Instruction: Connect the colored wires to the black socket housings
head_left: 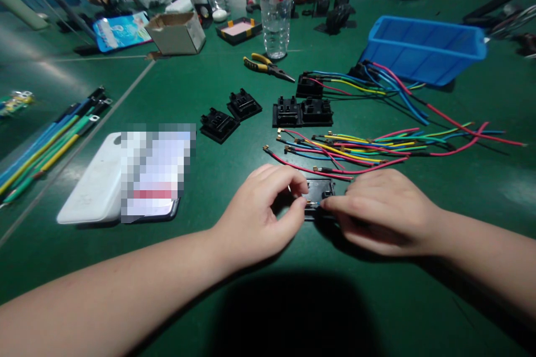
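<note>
A black plastic socket housing [320,185] lies on the green table between my hands. My left hand [266,212] curls around its left edge, thumb and index finger closed on it. From the other side, my right hand [383,212] has its fingers bent in, with the index fingertip at a small brass terminal [310,202] on the housing. A bit of blue wire seems to show by that fingertip; the rest is hidden under the hand. Just beyond lie several coloured wires [355,148] with brass ends. Farther back sit paired black housings [302,111].
Two more housings [230,114], pliers [268,67], a wired housing [310,85] and a blue bin [422,50] stand beyond. Phones [90,178] and cable bundles [54,148] lie left. A water bottle [276,11] and cardboard box [178,33] are farther back. Two people sit opposite.
</note>
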The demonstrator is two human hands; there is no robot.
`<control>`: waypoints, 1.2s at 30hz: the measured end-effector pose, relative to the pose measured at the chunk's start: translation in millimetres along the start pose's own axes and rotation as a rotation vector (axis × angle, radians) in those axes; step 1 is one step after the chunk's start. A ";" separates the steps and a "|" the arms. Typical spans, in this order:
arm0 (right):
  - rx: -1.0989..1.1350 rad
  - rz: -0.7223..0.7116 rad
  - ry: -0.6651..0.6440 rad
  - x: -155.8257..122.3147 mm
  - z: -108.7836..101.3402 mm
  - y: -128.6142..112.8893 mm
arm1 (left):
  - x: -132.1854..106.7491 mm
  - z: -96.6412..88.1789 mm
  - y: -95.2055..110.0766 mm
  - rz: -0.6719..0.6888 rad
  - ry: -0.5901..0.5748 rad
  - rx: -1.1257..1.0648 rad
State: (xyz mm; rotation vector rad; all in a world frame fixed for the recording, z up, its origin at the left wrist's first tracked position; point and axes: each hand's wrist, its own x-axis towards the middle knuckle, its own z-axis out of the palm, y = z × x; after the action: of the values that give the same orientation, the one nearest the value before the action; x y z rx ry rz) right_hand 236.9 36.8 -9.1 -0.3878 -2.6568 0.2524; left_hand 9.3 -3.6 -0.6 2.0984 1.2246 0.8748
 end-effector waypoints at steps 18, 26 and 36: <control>0.004 -0.003 0.013 1.5 1.0 -0.1 | 1.9 0.7 0.4 -0.018 -0.021 -0.025; 0.023 0.010 0.013 1.4 0.9 -0.1 | 4.3 0.6 0.5 -0.059 -0.042 -0.047; 0.015 0.006 0.020 1.3 0.2 -0.2 | 7.2 -0.4 2.4 -0.091 -0.077 -0.103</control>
State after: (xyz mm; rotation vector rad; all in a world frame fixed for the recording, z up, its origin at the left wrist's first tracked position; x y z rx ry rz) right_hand 235.6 37.0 -8.7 -0.3910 -2.6335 0.2687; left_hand 12.9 1.8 3.2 1.9608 1.1994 0.7919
